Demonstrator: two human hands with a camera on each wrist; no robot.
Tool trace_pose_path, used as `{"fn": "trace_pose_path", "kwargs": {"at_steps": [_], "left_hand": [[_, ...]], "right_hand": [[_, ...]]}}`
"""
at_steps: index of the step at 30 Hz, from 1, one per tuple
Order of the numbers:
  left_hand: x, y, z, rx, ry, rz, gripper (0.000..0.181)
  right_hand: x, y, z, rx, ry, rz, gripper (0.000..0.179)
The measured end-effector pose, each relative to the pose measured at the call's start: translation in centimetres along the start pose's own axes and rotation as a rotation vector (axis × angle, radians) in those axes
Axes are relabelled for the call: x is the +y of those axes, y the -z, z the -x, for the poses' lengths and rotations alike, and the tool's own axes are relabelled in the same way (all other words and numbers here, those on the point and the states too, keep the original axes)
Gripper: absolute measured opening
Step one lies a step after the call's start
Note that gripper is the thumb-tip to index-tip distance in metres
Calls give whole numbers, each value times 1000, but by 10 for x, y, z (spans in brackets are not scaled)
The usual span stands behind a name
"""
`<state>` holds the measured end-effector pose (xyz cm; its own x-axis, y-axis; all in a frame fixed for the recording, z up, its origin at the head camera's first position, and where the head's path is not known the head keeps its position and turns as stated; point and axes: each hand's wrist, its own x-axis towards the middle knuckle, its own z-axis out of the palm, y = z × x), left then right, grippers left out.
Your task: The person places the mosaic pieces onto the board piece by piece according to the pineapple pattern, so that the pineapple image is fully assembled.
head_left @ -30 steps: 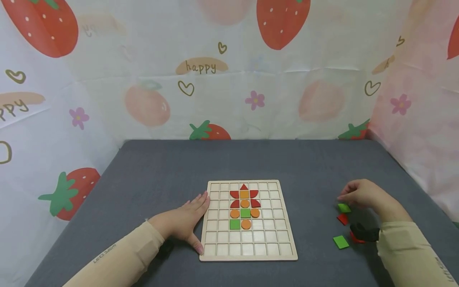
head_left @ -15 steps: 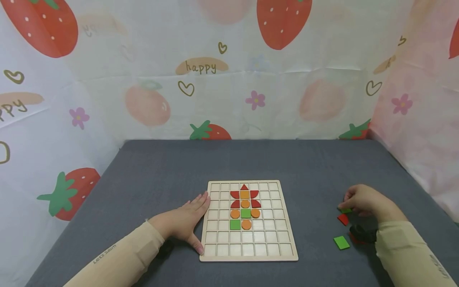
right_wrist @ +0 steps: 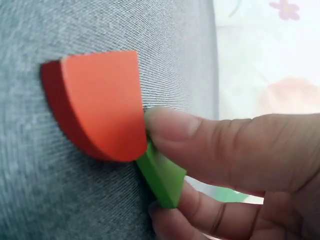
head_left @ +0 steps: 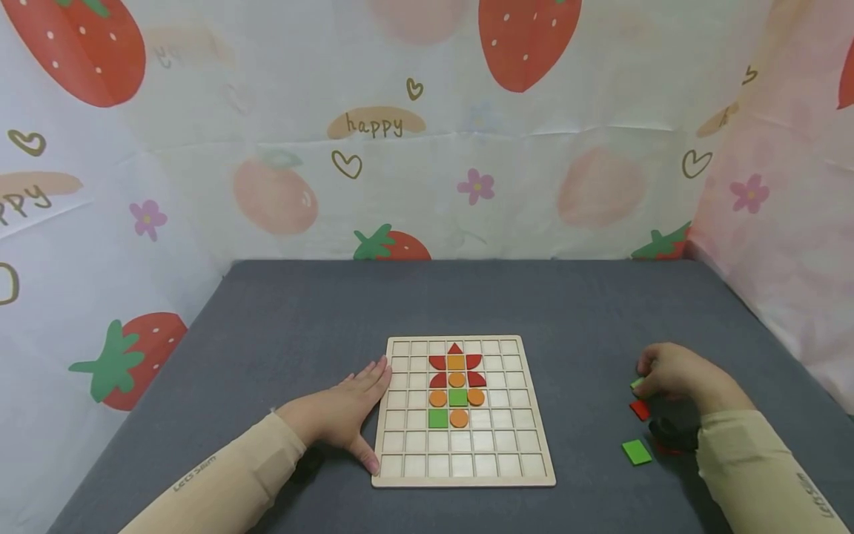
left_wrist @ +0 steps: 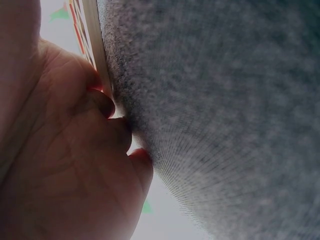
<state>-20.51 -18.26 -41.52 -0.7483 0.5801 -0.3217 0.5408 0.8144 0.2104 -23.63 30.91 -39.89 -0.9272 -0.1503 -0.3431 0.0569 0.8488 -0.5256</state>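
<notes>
My left hand (head_left: 343,415) lies spread along the left side of a wooden grid board (head_left: 494,452), fingertips and thumb touching its edge. Set in the board's cells are red, orange and green flat pieces, among them a green square (head_left: 437,419) and an orange disc (head_left: 459,419). At the right, my right hand (head_left: 680,377) pinches a green tile (right_wrist: 164,175) between thumb and fingers, low over the table. Beside it in the right wrist view lies a red quarter-circle piece (right_wrist: 105,105). The left wrist view shows the board's edge (left_wrist: 90,35) against the fingers.
A loose green square (head_left: 637,452) lies on the grey tabletop (head_left: 307,311) nearer to me. Another red piece (head_left: 667,449) is mostly hidden beneath the black wrist strap (head_left: 672,434). A printed curtain (head_left: 427,185) stands behind and at both sides.
My right hand has come down onto the green tile at the far end of the loose pieces, now pinched and partly covered. The left hand and board stay put.
</notes>
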Motion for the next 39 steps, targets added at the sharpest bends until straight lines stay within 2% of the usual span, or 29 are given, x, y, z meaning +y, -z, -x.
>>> {"fn": "trace_pose_path", "kwargs": {"at_steps": [7, 13, 18, 22, 33, 39], "left_hand": [[-1, -1, 0, 6, -4, -3, 141], [-2, -1, 0, 12, -13, -7, 141], [-1, 0, 0, 8, -18, -7, 140], [-1, 0, 1, 3, -13, -11, 140], [1, 2, 1, 1, -9, -10, 140], [1, 3, 1, 1, -4, -4, 141]], "right_hand": [[3, 0, -5, -7, 17, 30, 18], [-7, 3, 0, 16, 35, 49, 10], [-17, 6, 3, 25, 40, 35, 12], [-27, 5, 4, 51, 77, 31, 15], [-60, -12, -2, 88, 177, 25, 14], [-81, -27, -8, 55, 164, -48, 12]]}}
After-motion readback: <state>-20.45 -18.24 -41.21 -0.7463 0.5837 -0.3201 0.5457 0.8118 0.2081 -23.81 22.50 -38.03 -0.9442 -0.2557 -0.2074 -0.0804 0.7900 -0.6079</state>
